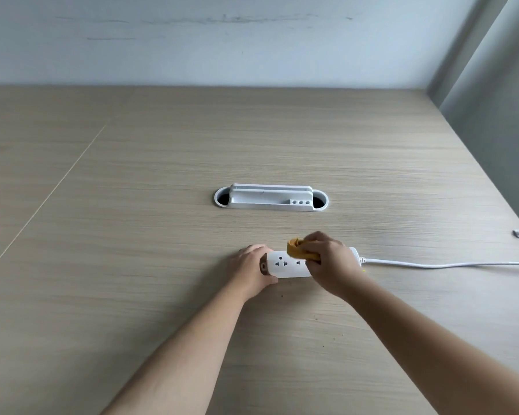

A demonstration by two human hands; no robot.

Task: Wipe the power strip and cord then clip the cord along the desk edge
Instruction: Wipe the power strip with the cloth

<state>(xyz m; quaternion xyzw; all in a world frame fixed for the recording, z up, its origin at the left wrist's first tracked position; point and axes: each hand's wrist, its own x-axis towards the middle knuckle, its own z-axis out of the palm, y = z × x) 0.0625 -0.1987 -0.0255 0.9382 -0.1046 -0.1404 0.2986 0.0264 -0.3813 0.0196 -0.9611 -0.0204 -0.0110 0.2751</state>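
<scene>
The left hand point(250, 271) grips the power strip point(285, 265) at its end. The right hand point(330, 262) presses a yellow cloth point(297, 250) on top. Rubbing too hard could make the strip slide, tugging the cord point(447, 265).

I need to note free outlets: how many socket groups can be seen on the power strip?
2 on the power strip: one near its left end, one beside the yellow cloth. The right hand may hide more.

Nothing here can be read: the power strip point(285, 265) shows only sockets, no lettering or numbers
</scene>
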